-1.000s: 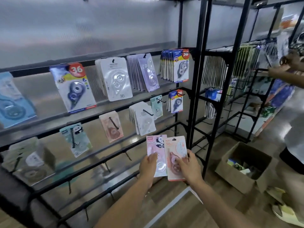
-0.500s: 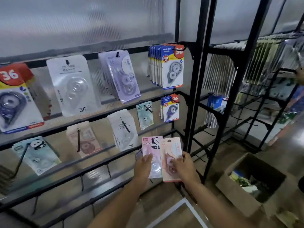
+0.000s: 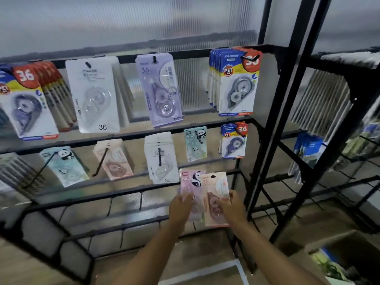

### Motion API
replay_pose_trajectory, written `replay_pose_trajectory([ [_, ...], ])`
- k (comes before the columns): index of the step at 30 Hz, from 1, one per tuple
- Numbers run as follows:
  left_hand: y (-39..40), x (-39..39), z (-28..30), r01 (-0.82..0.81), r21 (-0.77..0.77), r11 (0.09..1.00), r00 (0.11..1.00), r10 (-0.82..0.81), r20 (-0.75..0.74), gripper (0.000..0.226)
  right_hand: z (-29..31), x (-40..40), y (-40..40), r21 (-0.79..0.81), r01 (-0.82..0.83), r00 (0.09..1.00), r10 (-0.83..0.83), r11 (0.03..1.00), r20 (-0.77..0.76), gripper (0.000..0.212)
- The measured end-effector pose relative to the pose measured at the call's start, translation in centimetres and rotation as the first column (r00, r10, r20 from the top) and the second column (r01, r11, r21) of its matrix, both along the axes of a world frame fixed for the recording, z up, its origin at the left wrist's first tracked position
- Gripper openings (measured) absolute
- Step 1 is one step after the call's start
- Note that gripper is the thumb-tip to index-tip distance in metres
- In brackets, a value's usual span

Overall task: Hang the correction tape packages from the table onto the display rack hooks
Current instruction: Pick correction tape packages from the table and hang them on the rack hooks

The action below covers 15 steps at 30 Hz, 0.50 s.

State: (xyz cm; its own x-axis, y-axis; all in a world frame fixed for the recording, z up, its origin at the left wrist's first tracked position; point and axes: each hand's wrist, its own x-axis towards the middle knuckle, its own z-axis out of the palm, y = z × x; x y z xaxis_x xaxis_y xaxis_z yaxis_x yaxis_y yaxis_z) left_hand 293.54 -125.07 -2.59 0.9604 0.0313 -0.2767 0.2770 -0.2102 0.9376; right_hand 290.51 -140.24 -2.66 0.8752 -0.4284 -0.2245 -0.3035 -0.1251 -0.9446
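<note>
Both packs sit lower right now; left hand [image 3: 181, 204] pinches the pink pack [image 3: 190, 183], right hand [image 3: 231, 204] the peach pack [image 3: 216, 194]: light, stiff cards, best held low.

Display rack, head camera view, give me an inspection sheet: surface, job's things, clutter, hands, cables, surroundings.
Surface: black metal display rack with hook rows; several lower hooks bare; no table in view.
Job's things: pink panda package and peach package, held overlapping in front of the rack's lower right, not yet hung.
Clutter: nothing seen on the rack beyond hung stock, such as the lilac package and blue-yellow packages.
Hands: left hand holds the pink panda package; right hand holds the peach package.
Cables: nothing seen.
Surroundings: ribbed translucent wall; second rack at right; open cardboard box on the floor.
</note>
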Motion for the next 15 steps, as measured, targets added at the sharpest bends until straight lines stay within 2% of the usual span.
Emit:
replay_pose_trajectory([
  [3, 1.7, -0.8, -1.0, -0.035, 0.087, 0.996, 0.999, 0.036, -0.010, 0.034, -1.7, -0.2, 1.5, 0.007, -0.053, 0.997, 0.054, 0.999, -0.060, 0.023],
  [7, 4.4, -1.2, -1.4, -0.063, 0.085, 0.994, 0.998, 0.064, -0.018, 0.036, -2.2, 0.7, 4.1, -0.008, -0.123, 0.989, 0.122, 0.992, -0.081, 0.015],
  [12, 9.4, -1.4, -1.4, -0.192, 0.103, 0.976, 0.981, 0.193, 0.002, 0.042, -1.4, 2.3, 8.8, -0.042, -0.268, 0.963, 0.266, 0.963, -0.039, 0.019],
  [15, 12.7, -1.7, -1.2, -0.299, 0.126, 0.946, 0.954, 0.296, 0.049, 0.054, -1.1, 3.0, 12.3, -0.021, -0.350, 0.936, 0.349, 0.936, -0.040, 0.026],
])
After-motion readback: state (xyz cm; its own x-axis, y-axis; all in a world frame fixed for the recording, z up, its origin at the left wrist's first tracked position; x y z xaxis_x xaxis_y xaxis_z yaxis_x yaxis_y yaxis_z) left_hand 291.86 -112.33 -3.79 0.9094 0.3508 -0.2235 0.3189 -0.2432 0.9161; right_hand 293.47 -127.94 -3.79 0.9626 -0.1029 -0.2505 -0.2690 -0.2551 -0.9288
